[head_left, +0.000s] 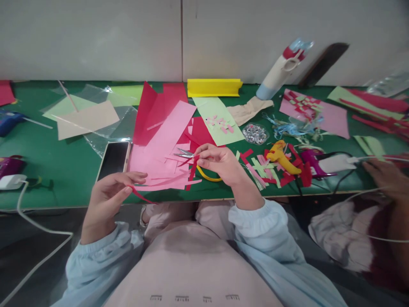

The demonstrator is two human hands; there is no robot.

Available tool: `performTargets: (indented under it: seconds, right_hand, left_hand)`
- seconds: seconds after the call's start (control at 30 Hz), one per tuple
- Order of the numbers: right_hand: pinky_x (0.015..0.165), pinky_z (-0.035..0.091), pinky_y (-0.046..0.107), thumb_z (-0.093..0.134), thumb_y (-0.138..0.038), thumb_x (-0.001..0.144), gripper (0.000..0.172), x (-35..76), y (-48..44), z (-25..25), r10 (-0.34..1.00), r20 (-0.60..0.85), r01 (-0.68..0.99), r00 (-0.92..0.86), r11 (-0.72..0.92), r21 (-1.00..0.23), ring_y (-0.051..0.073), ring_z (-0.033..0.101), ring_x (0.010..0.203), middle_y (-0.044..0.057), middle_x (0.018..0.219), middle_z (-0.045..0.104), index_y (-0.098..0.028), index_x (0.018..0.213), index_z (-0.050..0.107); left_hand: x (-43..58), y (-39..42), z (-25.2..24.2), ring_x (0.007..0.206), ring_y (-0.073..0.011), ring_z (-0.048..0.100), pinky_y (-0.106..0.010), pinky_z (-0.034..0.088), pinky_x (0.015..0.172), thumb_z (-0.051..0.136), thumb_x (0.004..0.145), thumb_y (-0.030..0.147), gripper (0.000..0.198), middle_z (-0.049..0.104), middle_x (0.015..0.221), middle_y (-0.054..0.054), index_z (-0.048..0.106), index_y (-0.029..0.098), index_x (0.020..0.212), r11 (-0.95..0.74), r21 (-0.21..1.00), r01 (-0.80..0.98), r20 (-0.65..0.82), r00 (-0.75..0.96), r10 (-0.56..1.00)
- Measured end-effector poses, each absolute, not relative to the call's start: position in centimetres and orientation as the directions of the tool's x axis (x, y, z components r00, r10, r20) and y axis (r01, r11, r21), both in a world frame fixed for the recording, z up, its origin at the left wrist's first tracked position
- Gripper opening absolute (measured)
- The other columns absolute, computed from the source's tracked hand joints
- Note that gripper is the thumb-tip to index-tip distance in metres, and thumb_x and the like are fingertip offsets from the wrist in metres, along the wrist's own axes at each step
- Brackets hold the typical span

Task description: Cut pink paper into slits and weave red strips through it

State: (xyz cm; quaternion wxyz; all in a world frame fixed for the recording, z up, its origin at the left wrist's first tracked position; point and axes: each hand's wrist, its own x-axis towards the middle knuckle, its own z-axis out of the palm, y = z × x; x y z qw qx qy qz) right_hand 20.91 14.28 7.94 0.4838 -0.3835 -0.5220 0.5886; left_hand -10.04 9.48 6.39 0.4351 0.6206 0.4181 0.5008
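Note:
My left hand pinches one end of a thin red paper strip between thumb and finger; its other end hangs at the table's front edge. My right hand has thumb and fingertips closed on another red paper strip. Beside and partly under that hand are scissors with a yellow handle; whether they are held or lie on the paper I cannot tell. Below both hands lie pink paper sheets and loose pink strips. A phone rests next to my left hand.
Cut paper pieces and a yellow glue gun lie to the right, near a purple glue gun. Beads sit behind them. Another person's hand is at far right. A white cable hangs at left.

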Motion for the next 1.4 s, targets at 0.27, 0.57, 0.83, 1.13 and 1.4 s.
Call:
performTargets:
  seconds: [0.27, 0.57, 0.83, 1.13, 1.4]
  right_hand:
    - [0.077, 0.051, 0.03, 0.087, -0.034, 0.067, 0.016, 19.7, 14.3, 8.5, 0.932, 0.09, -0.095, -0.35, 0.06, -0.994, 0.014, 0.059, 0.087, 0.003, 0.092, 0.062, -0.024, 0.077, 0.08]
    - [0.063, 0.045, 0.027, 0.079, -0.031, 0.074, 0.014, 18.6, 14.8, 10.3, 0.873, 0.082, 0.192, -0.481, 0.196, -0.962, 0.012, 0.057, 0.064, 0.003, 0.074, 0.071, -0.018, 0.081, 0.081]
    - [0.061, 0.041, 0.023, 0.074, -0.024, 0.075, 0.011, 17.9, 15.1, 12.2, 0.852, 0.012, 0.313, -0.524, 0.206, -0.927, 0.01, 0.057, 0.064, 0.001, 0.068, 0.069, -0.014, 0.075, 0.077]
    - [0.061, 0.038, 0.025, 0.077, -0.036, 0.075, 0.02, 17.3, 15.3, 12.5, 0.886, 0.038, 0.294, -0.461, 0.193, -0.936, 0.011, 0.054, 0.065, 0.001, 0.069, 0.068, -0.016, 0.076, 0.079]
    - [0.061, 0.034, 0.026, 0.084, -0.026, 0.069, 0.02, 17.5, 15.1, 14.3, 0.902, 0.12, 0.425, -0.416, 0.309, -0.851, 0.011, 0.052, 0.064, 0.0, 0.073, 0.065, -0.015, 0.078, 0.07]
  left_hand:
    - [-8.9, 9.7, 7.1, 0.101, -0.0244, 0.072, -0.041, 0.058, 0.092, 0.072, 0.086, 0.026, 0.003, 0.078, 0.093, -0.006, 0.072, 0.024, 0.085, -0.28, 0.939, 0.2, 0.244, 0.189, 0.951]
    - [-6.6, 10.2, 7.2, 0.087, -0.0218, 0.073, -0.032, 0.059, 0.078, 0.074, 0.083, 0.03, 0.009, 0.077, 0.091, -0.007, 0.071, 0.021, 0.082, -0.27, 0.919, 0.287, 0.208, 0.228, 0.951]
    - [-4.6, 10.2, 7.5, 0.103, -0.0222, 0.069, -0.035, 0.057, 0.091, 0.07, 0.085, 0.028, 0.008, 0.073, 0.105, -0.009, 0.068, 0.02, 0.084, -0.308, 0.906, 0.289, 0.265, 0.179, 0.947]
    - [-3.1, 10.1, 8.1, 0.104, -0.0224, 0.069, -0.036, 0.057, 0.09, 0.07, 0.087, 0.026, 0.007, 0.072, 0.106, -0.008, 0.067, 0.02, 0.084, -0.398, 0.883, 0.248, 0.399, 0.05, 0.916]
    - [-2.1, 10.1, 9.4, 0.103, -0.0225, 0.071, -0.04, 0.057, 0.094, 0.07, 0.088, 0.024, 0.005, 0.074, 0.102, -0.007, 0.067, 0.02, 0.086, -0.459, 0.861, 0.221, 0.464, 0.032, 0.885]
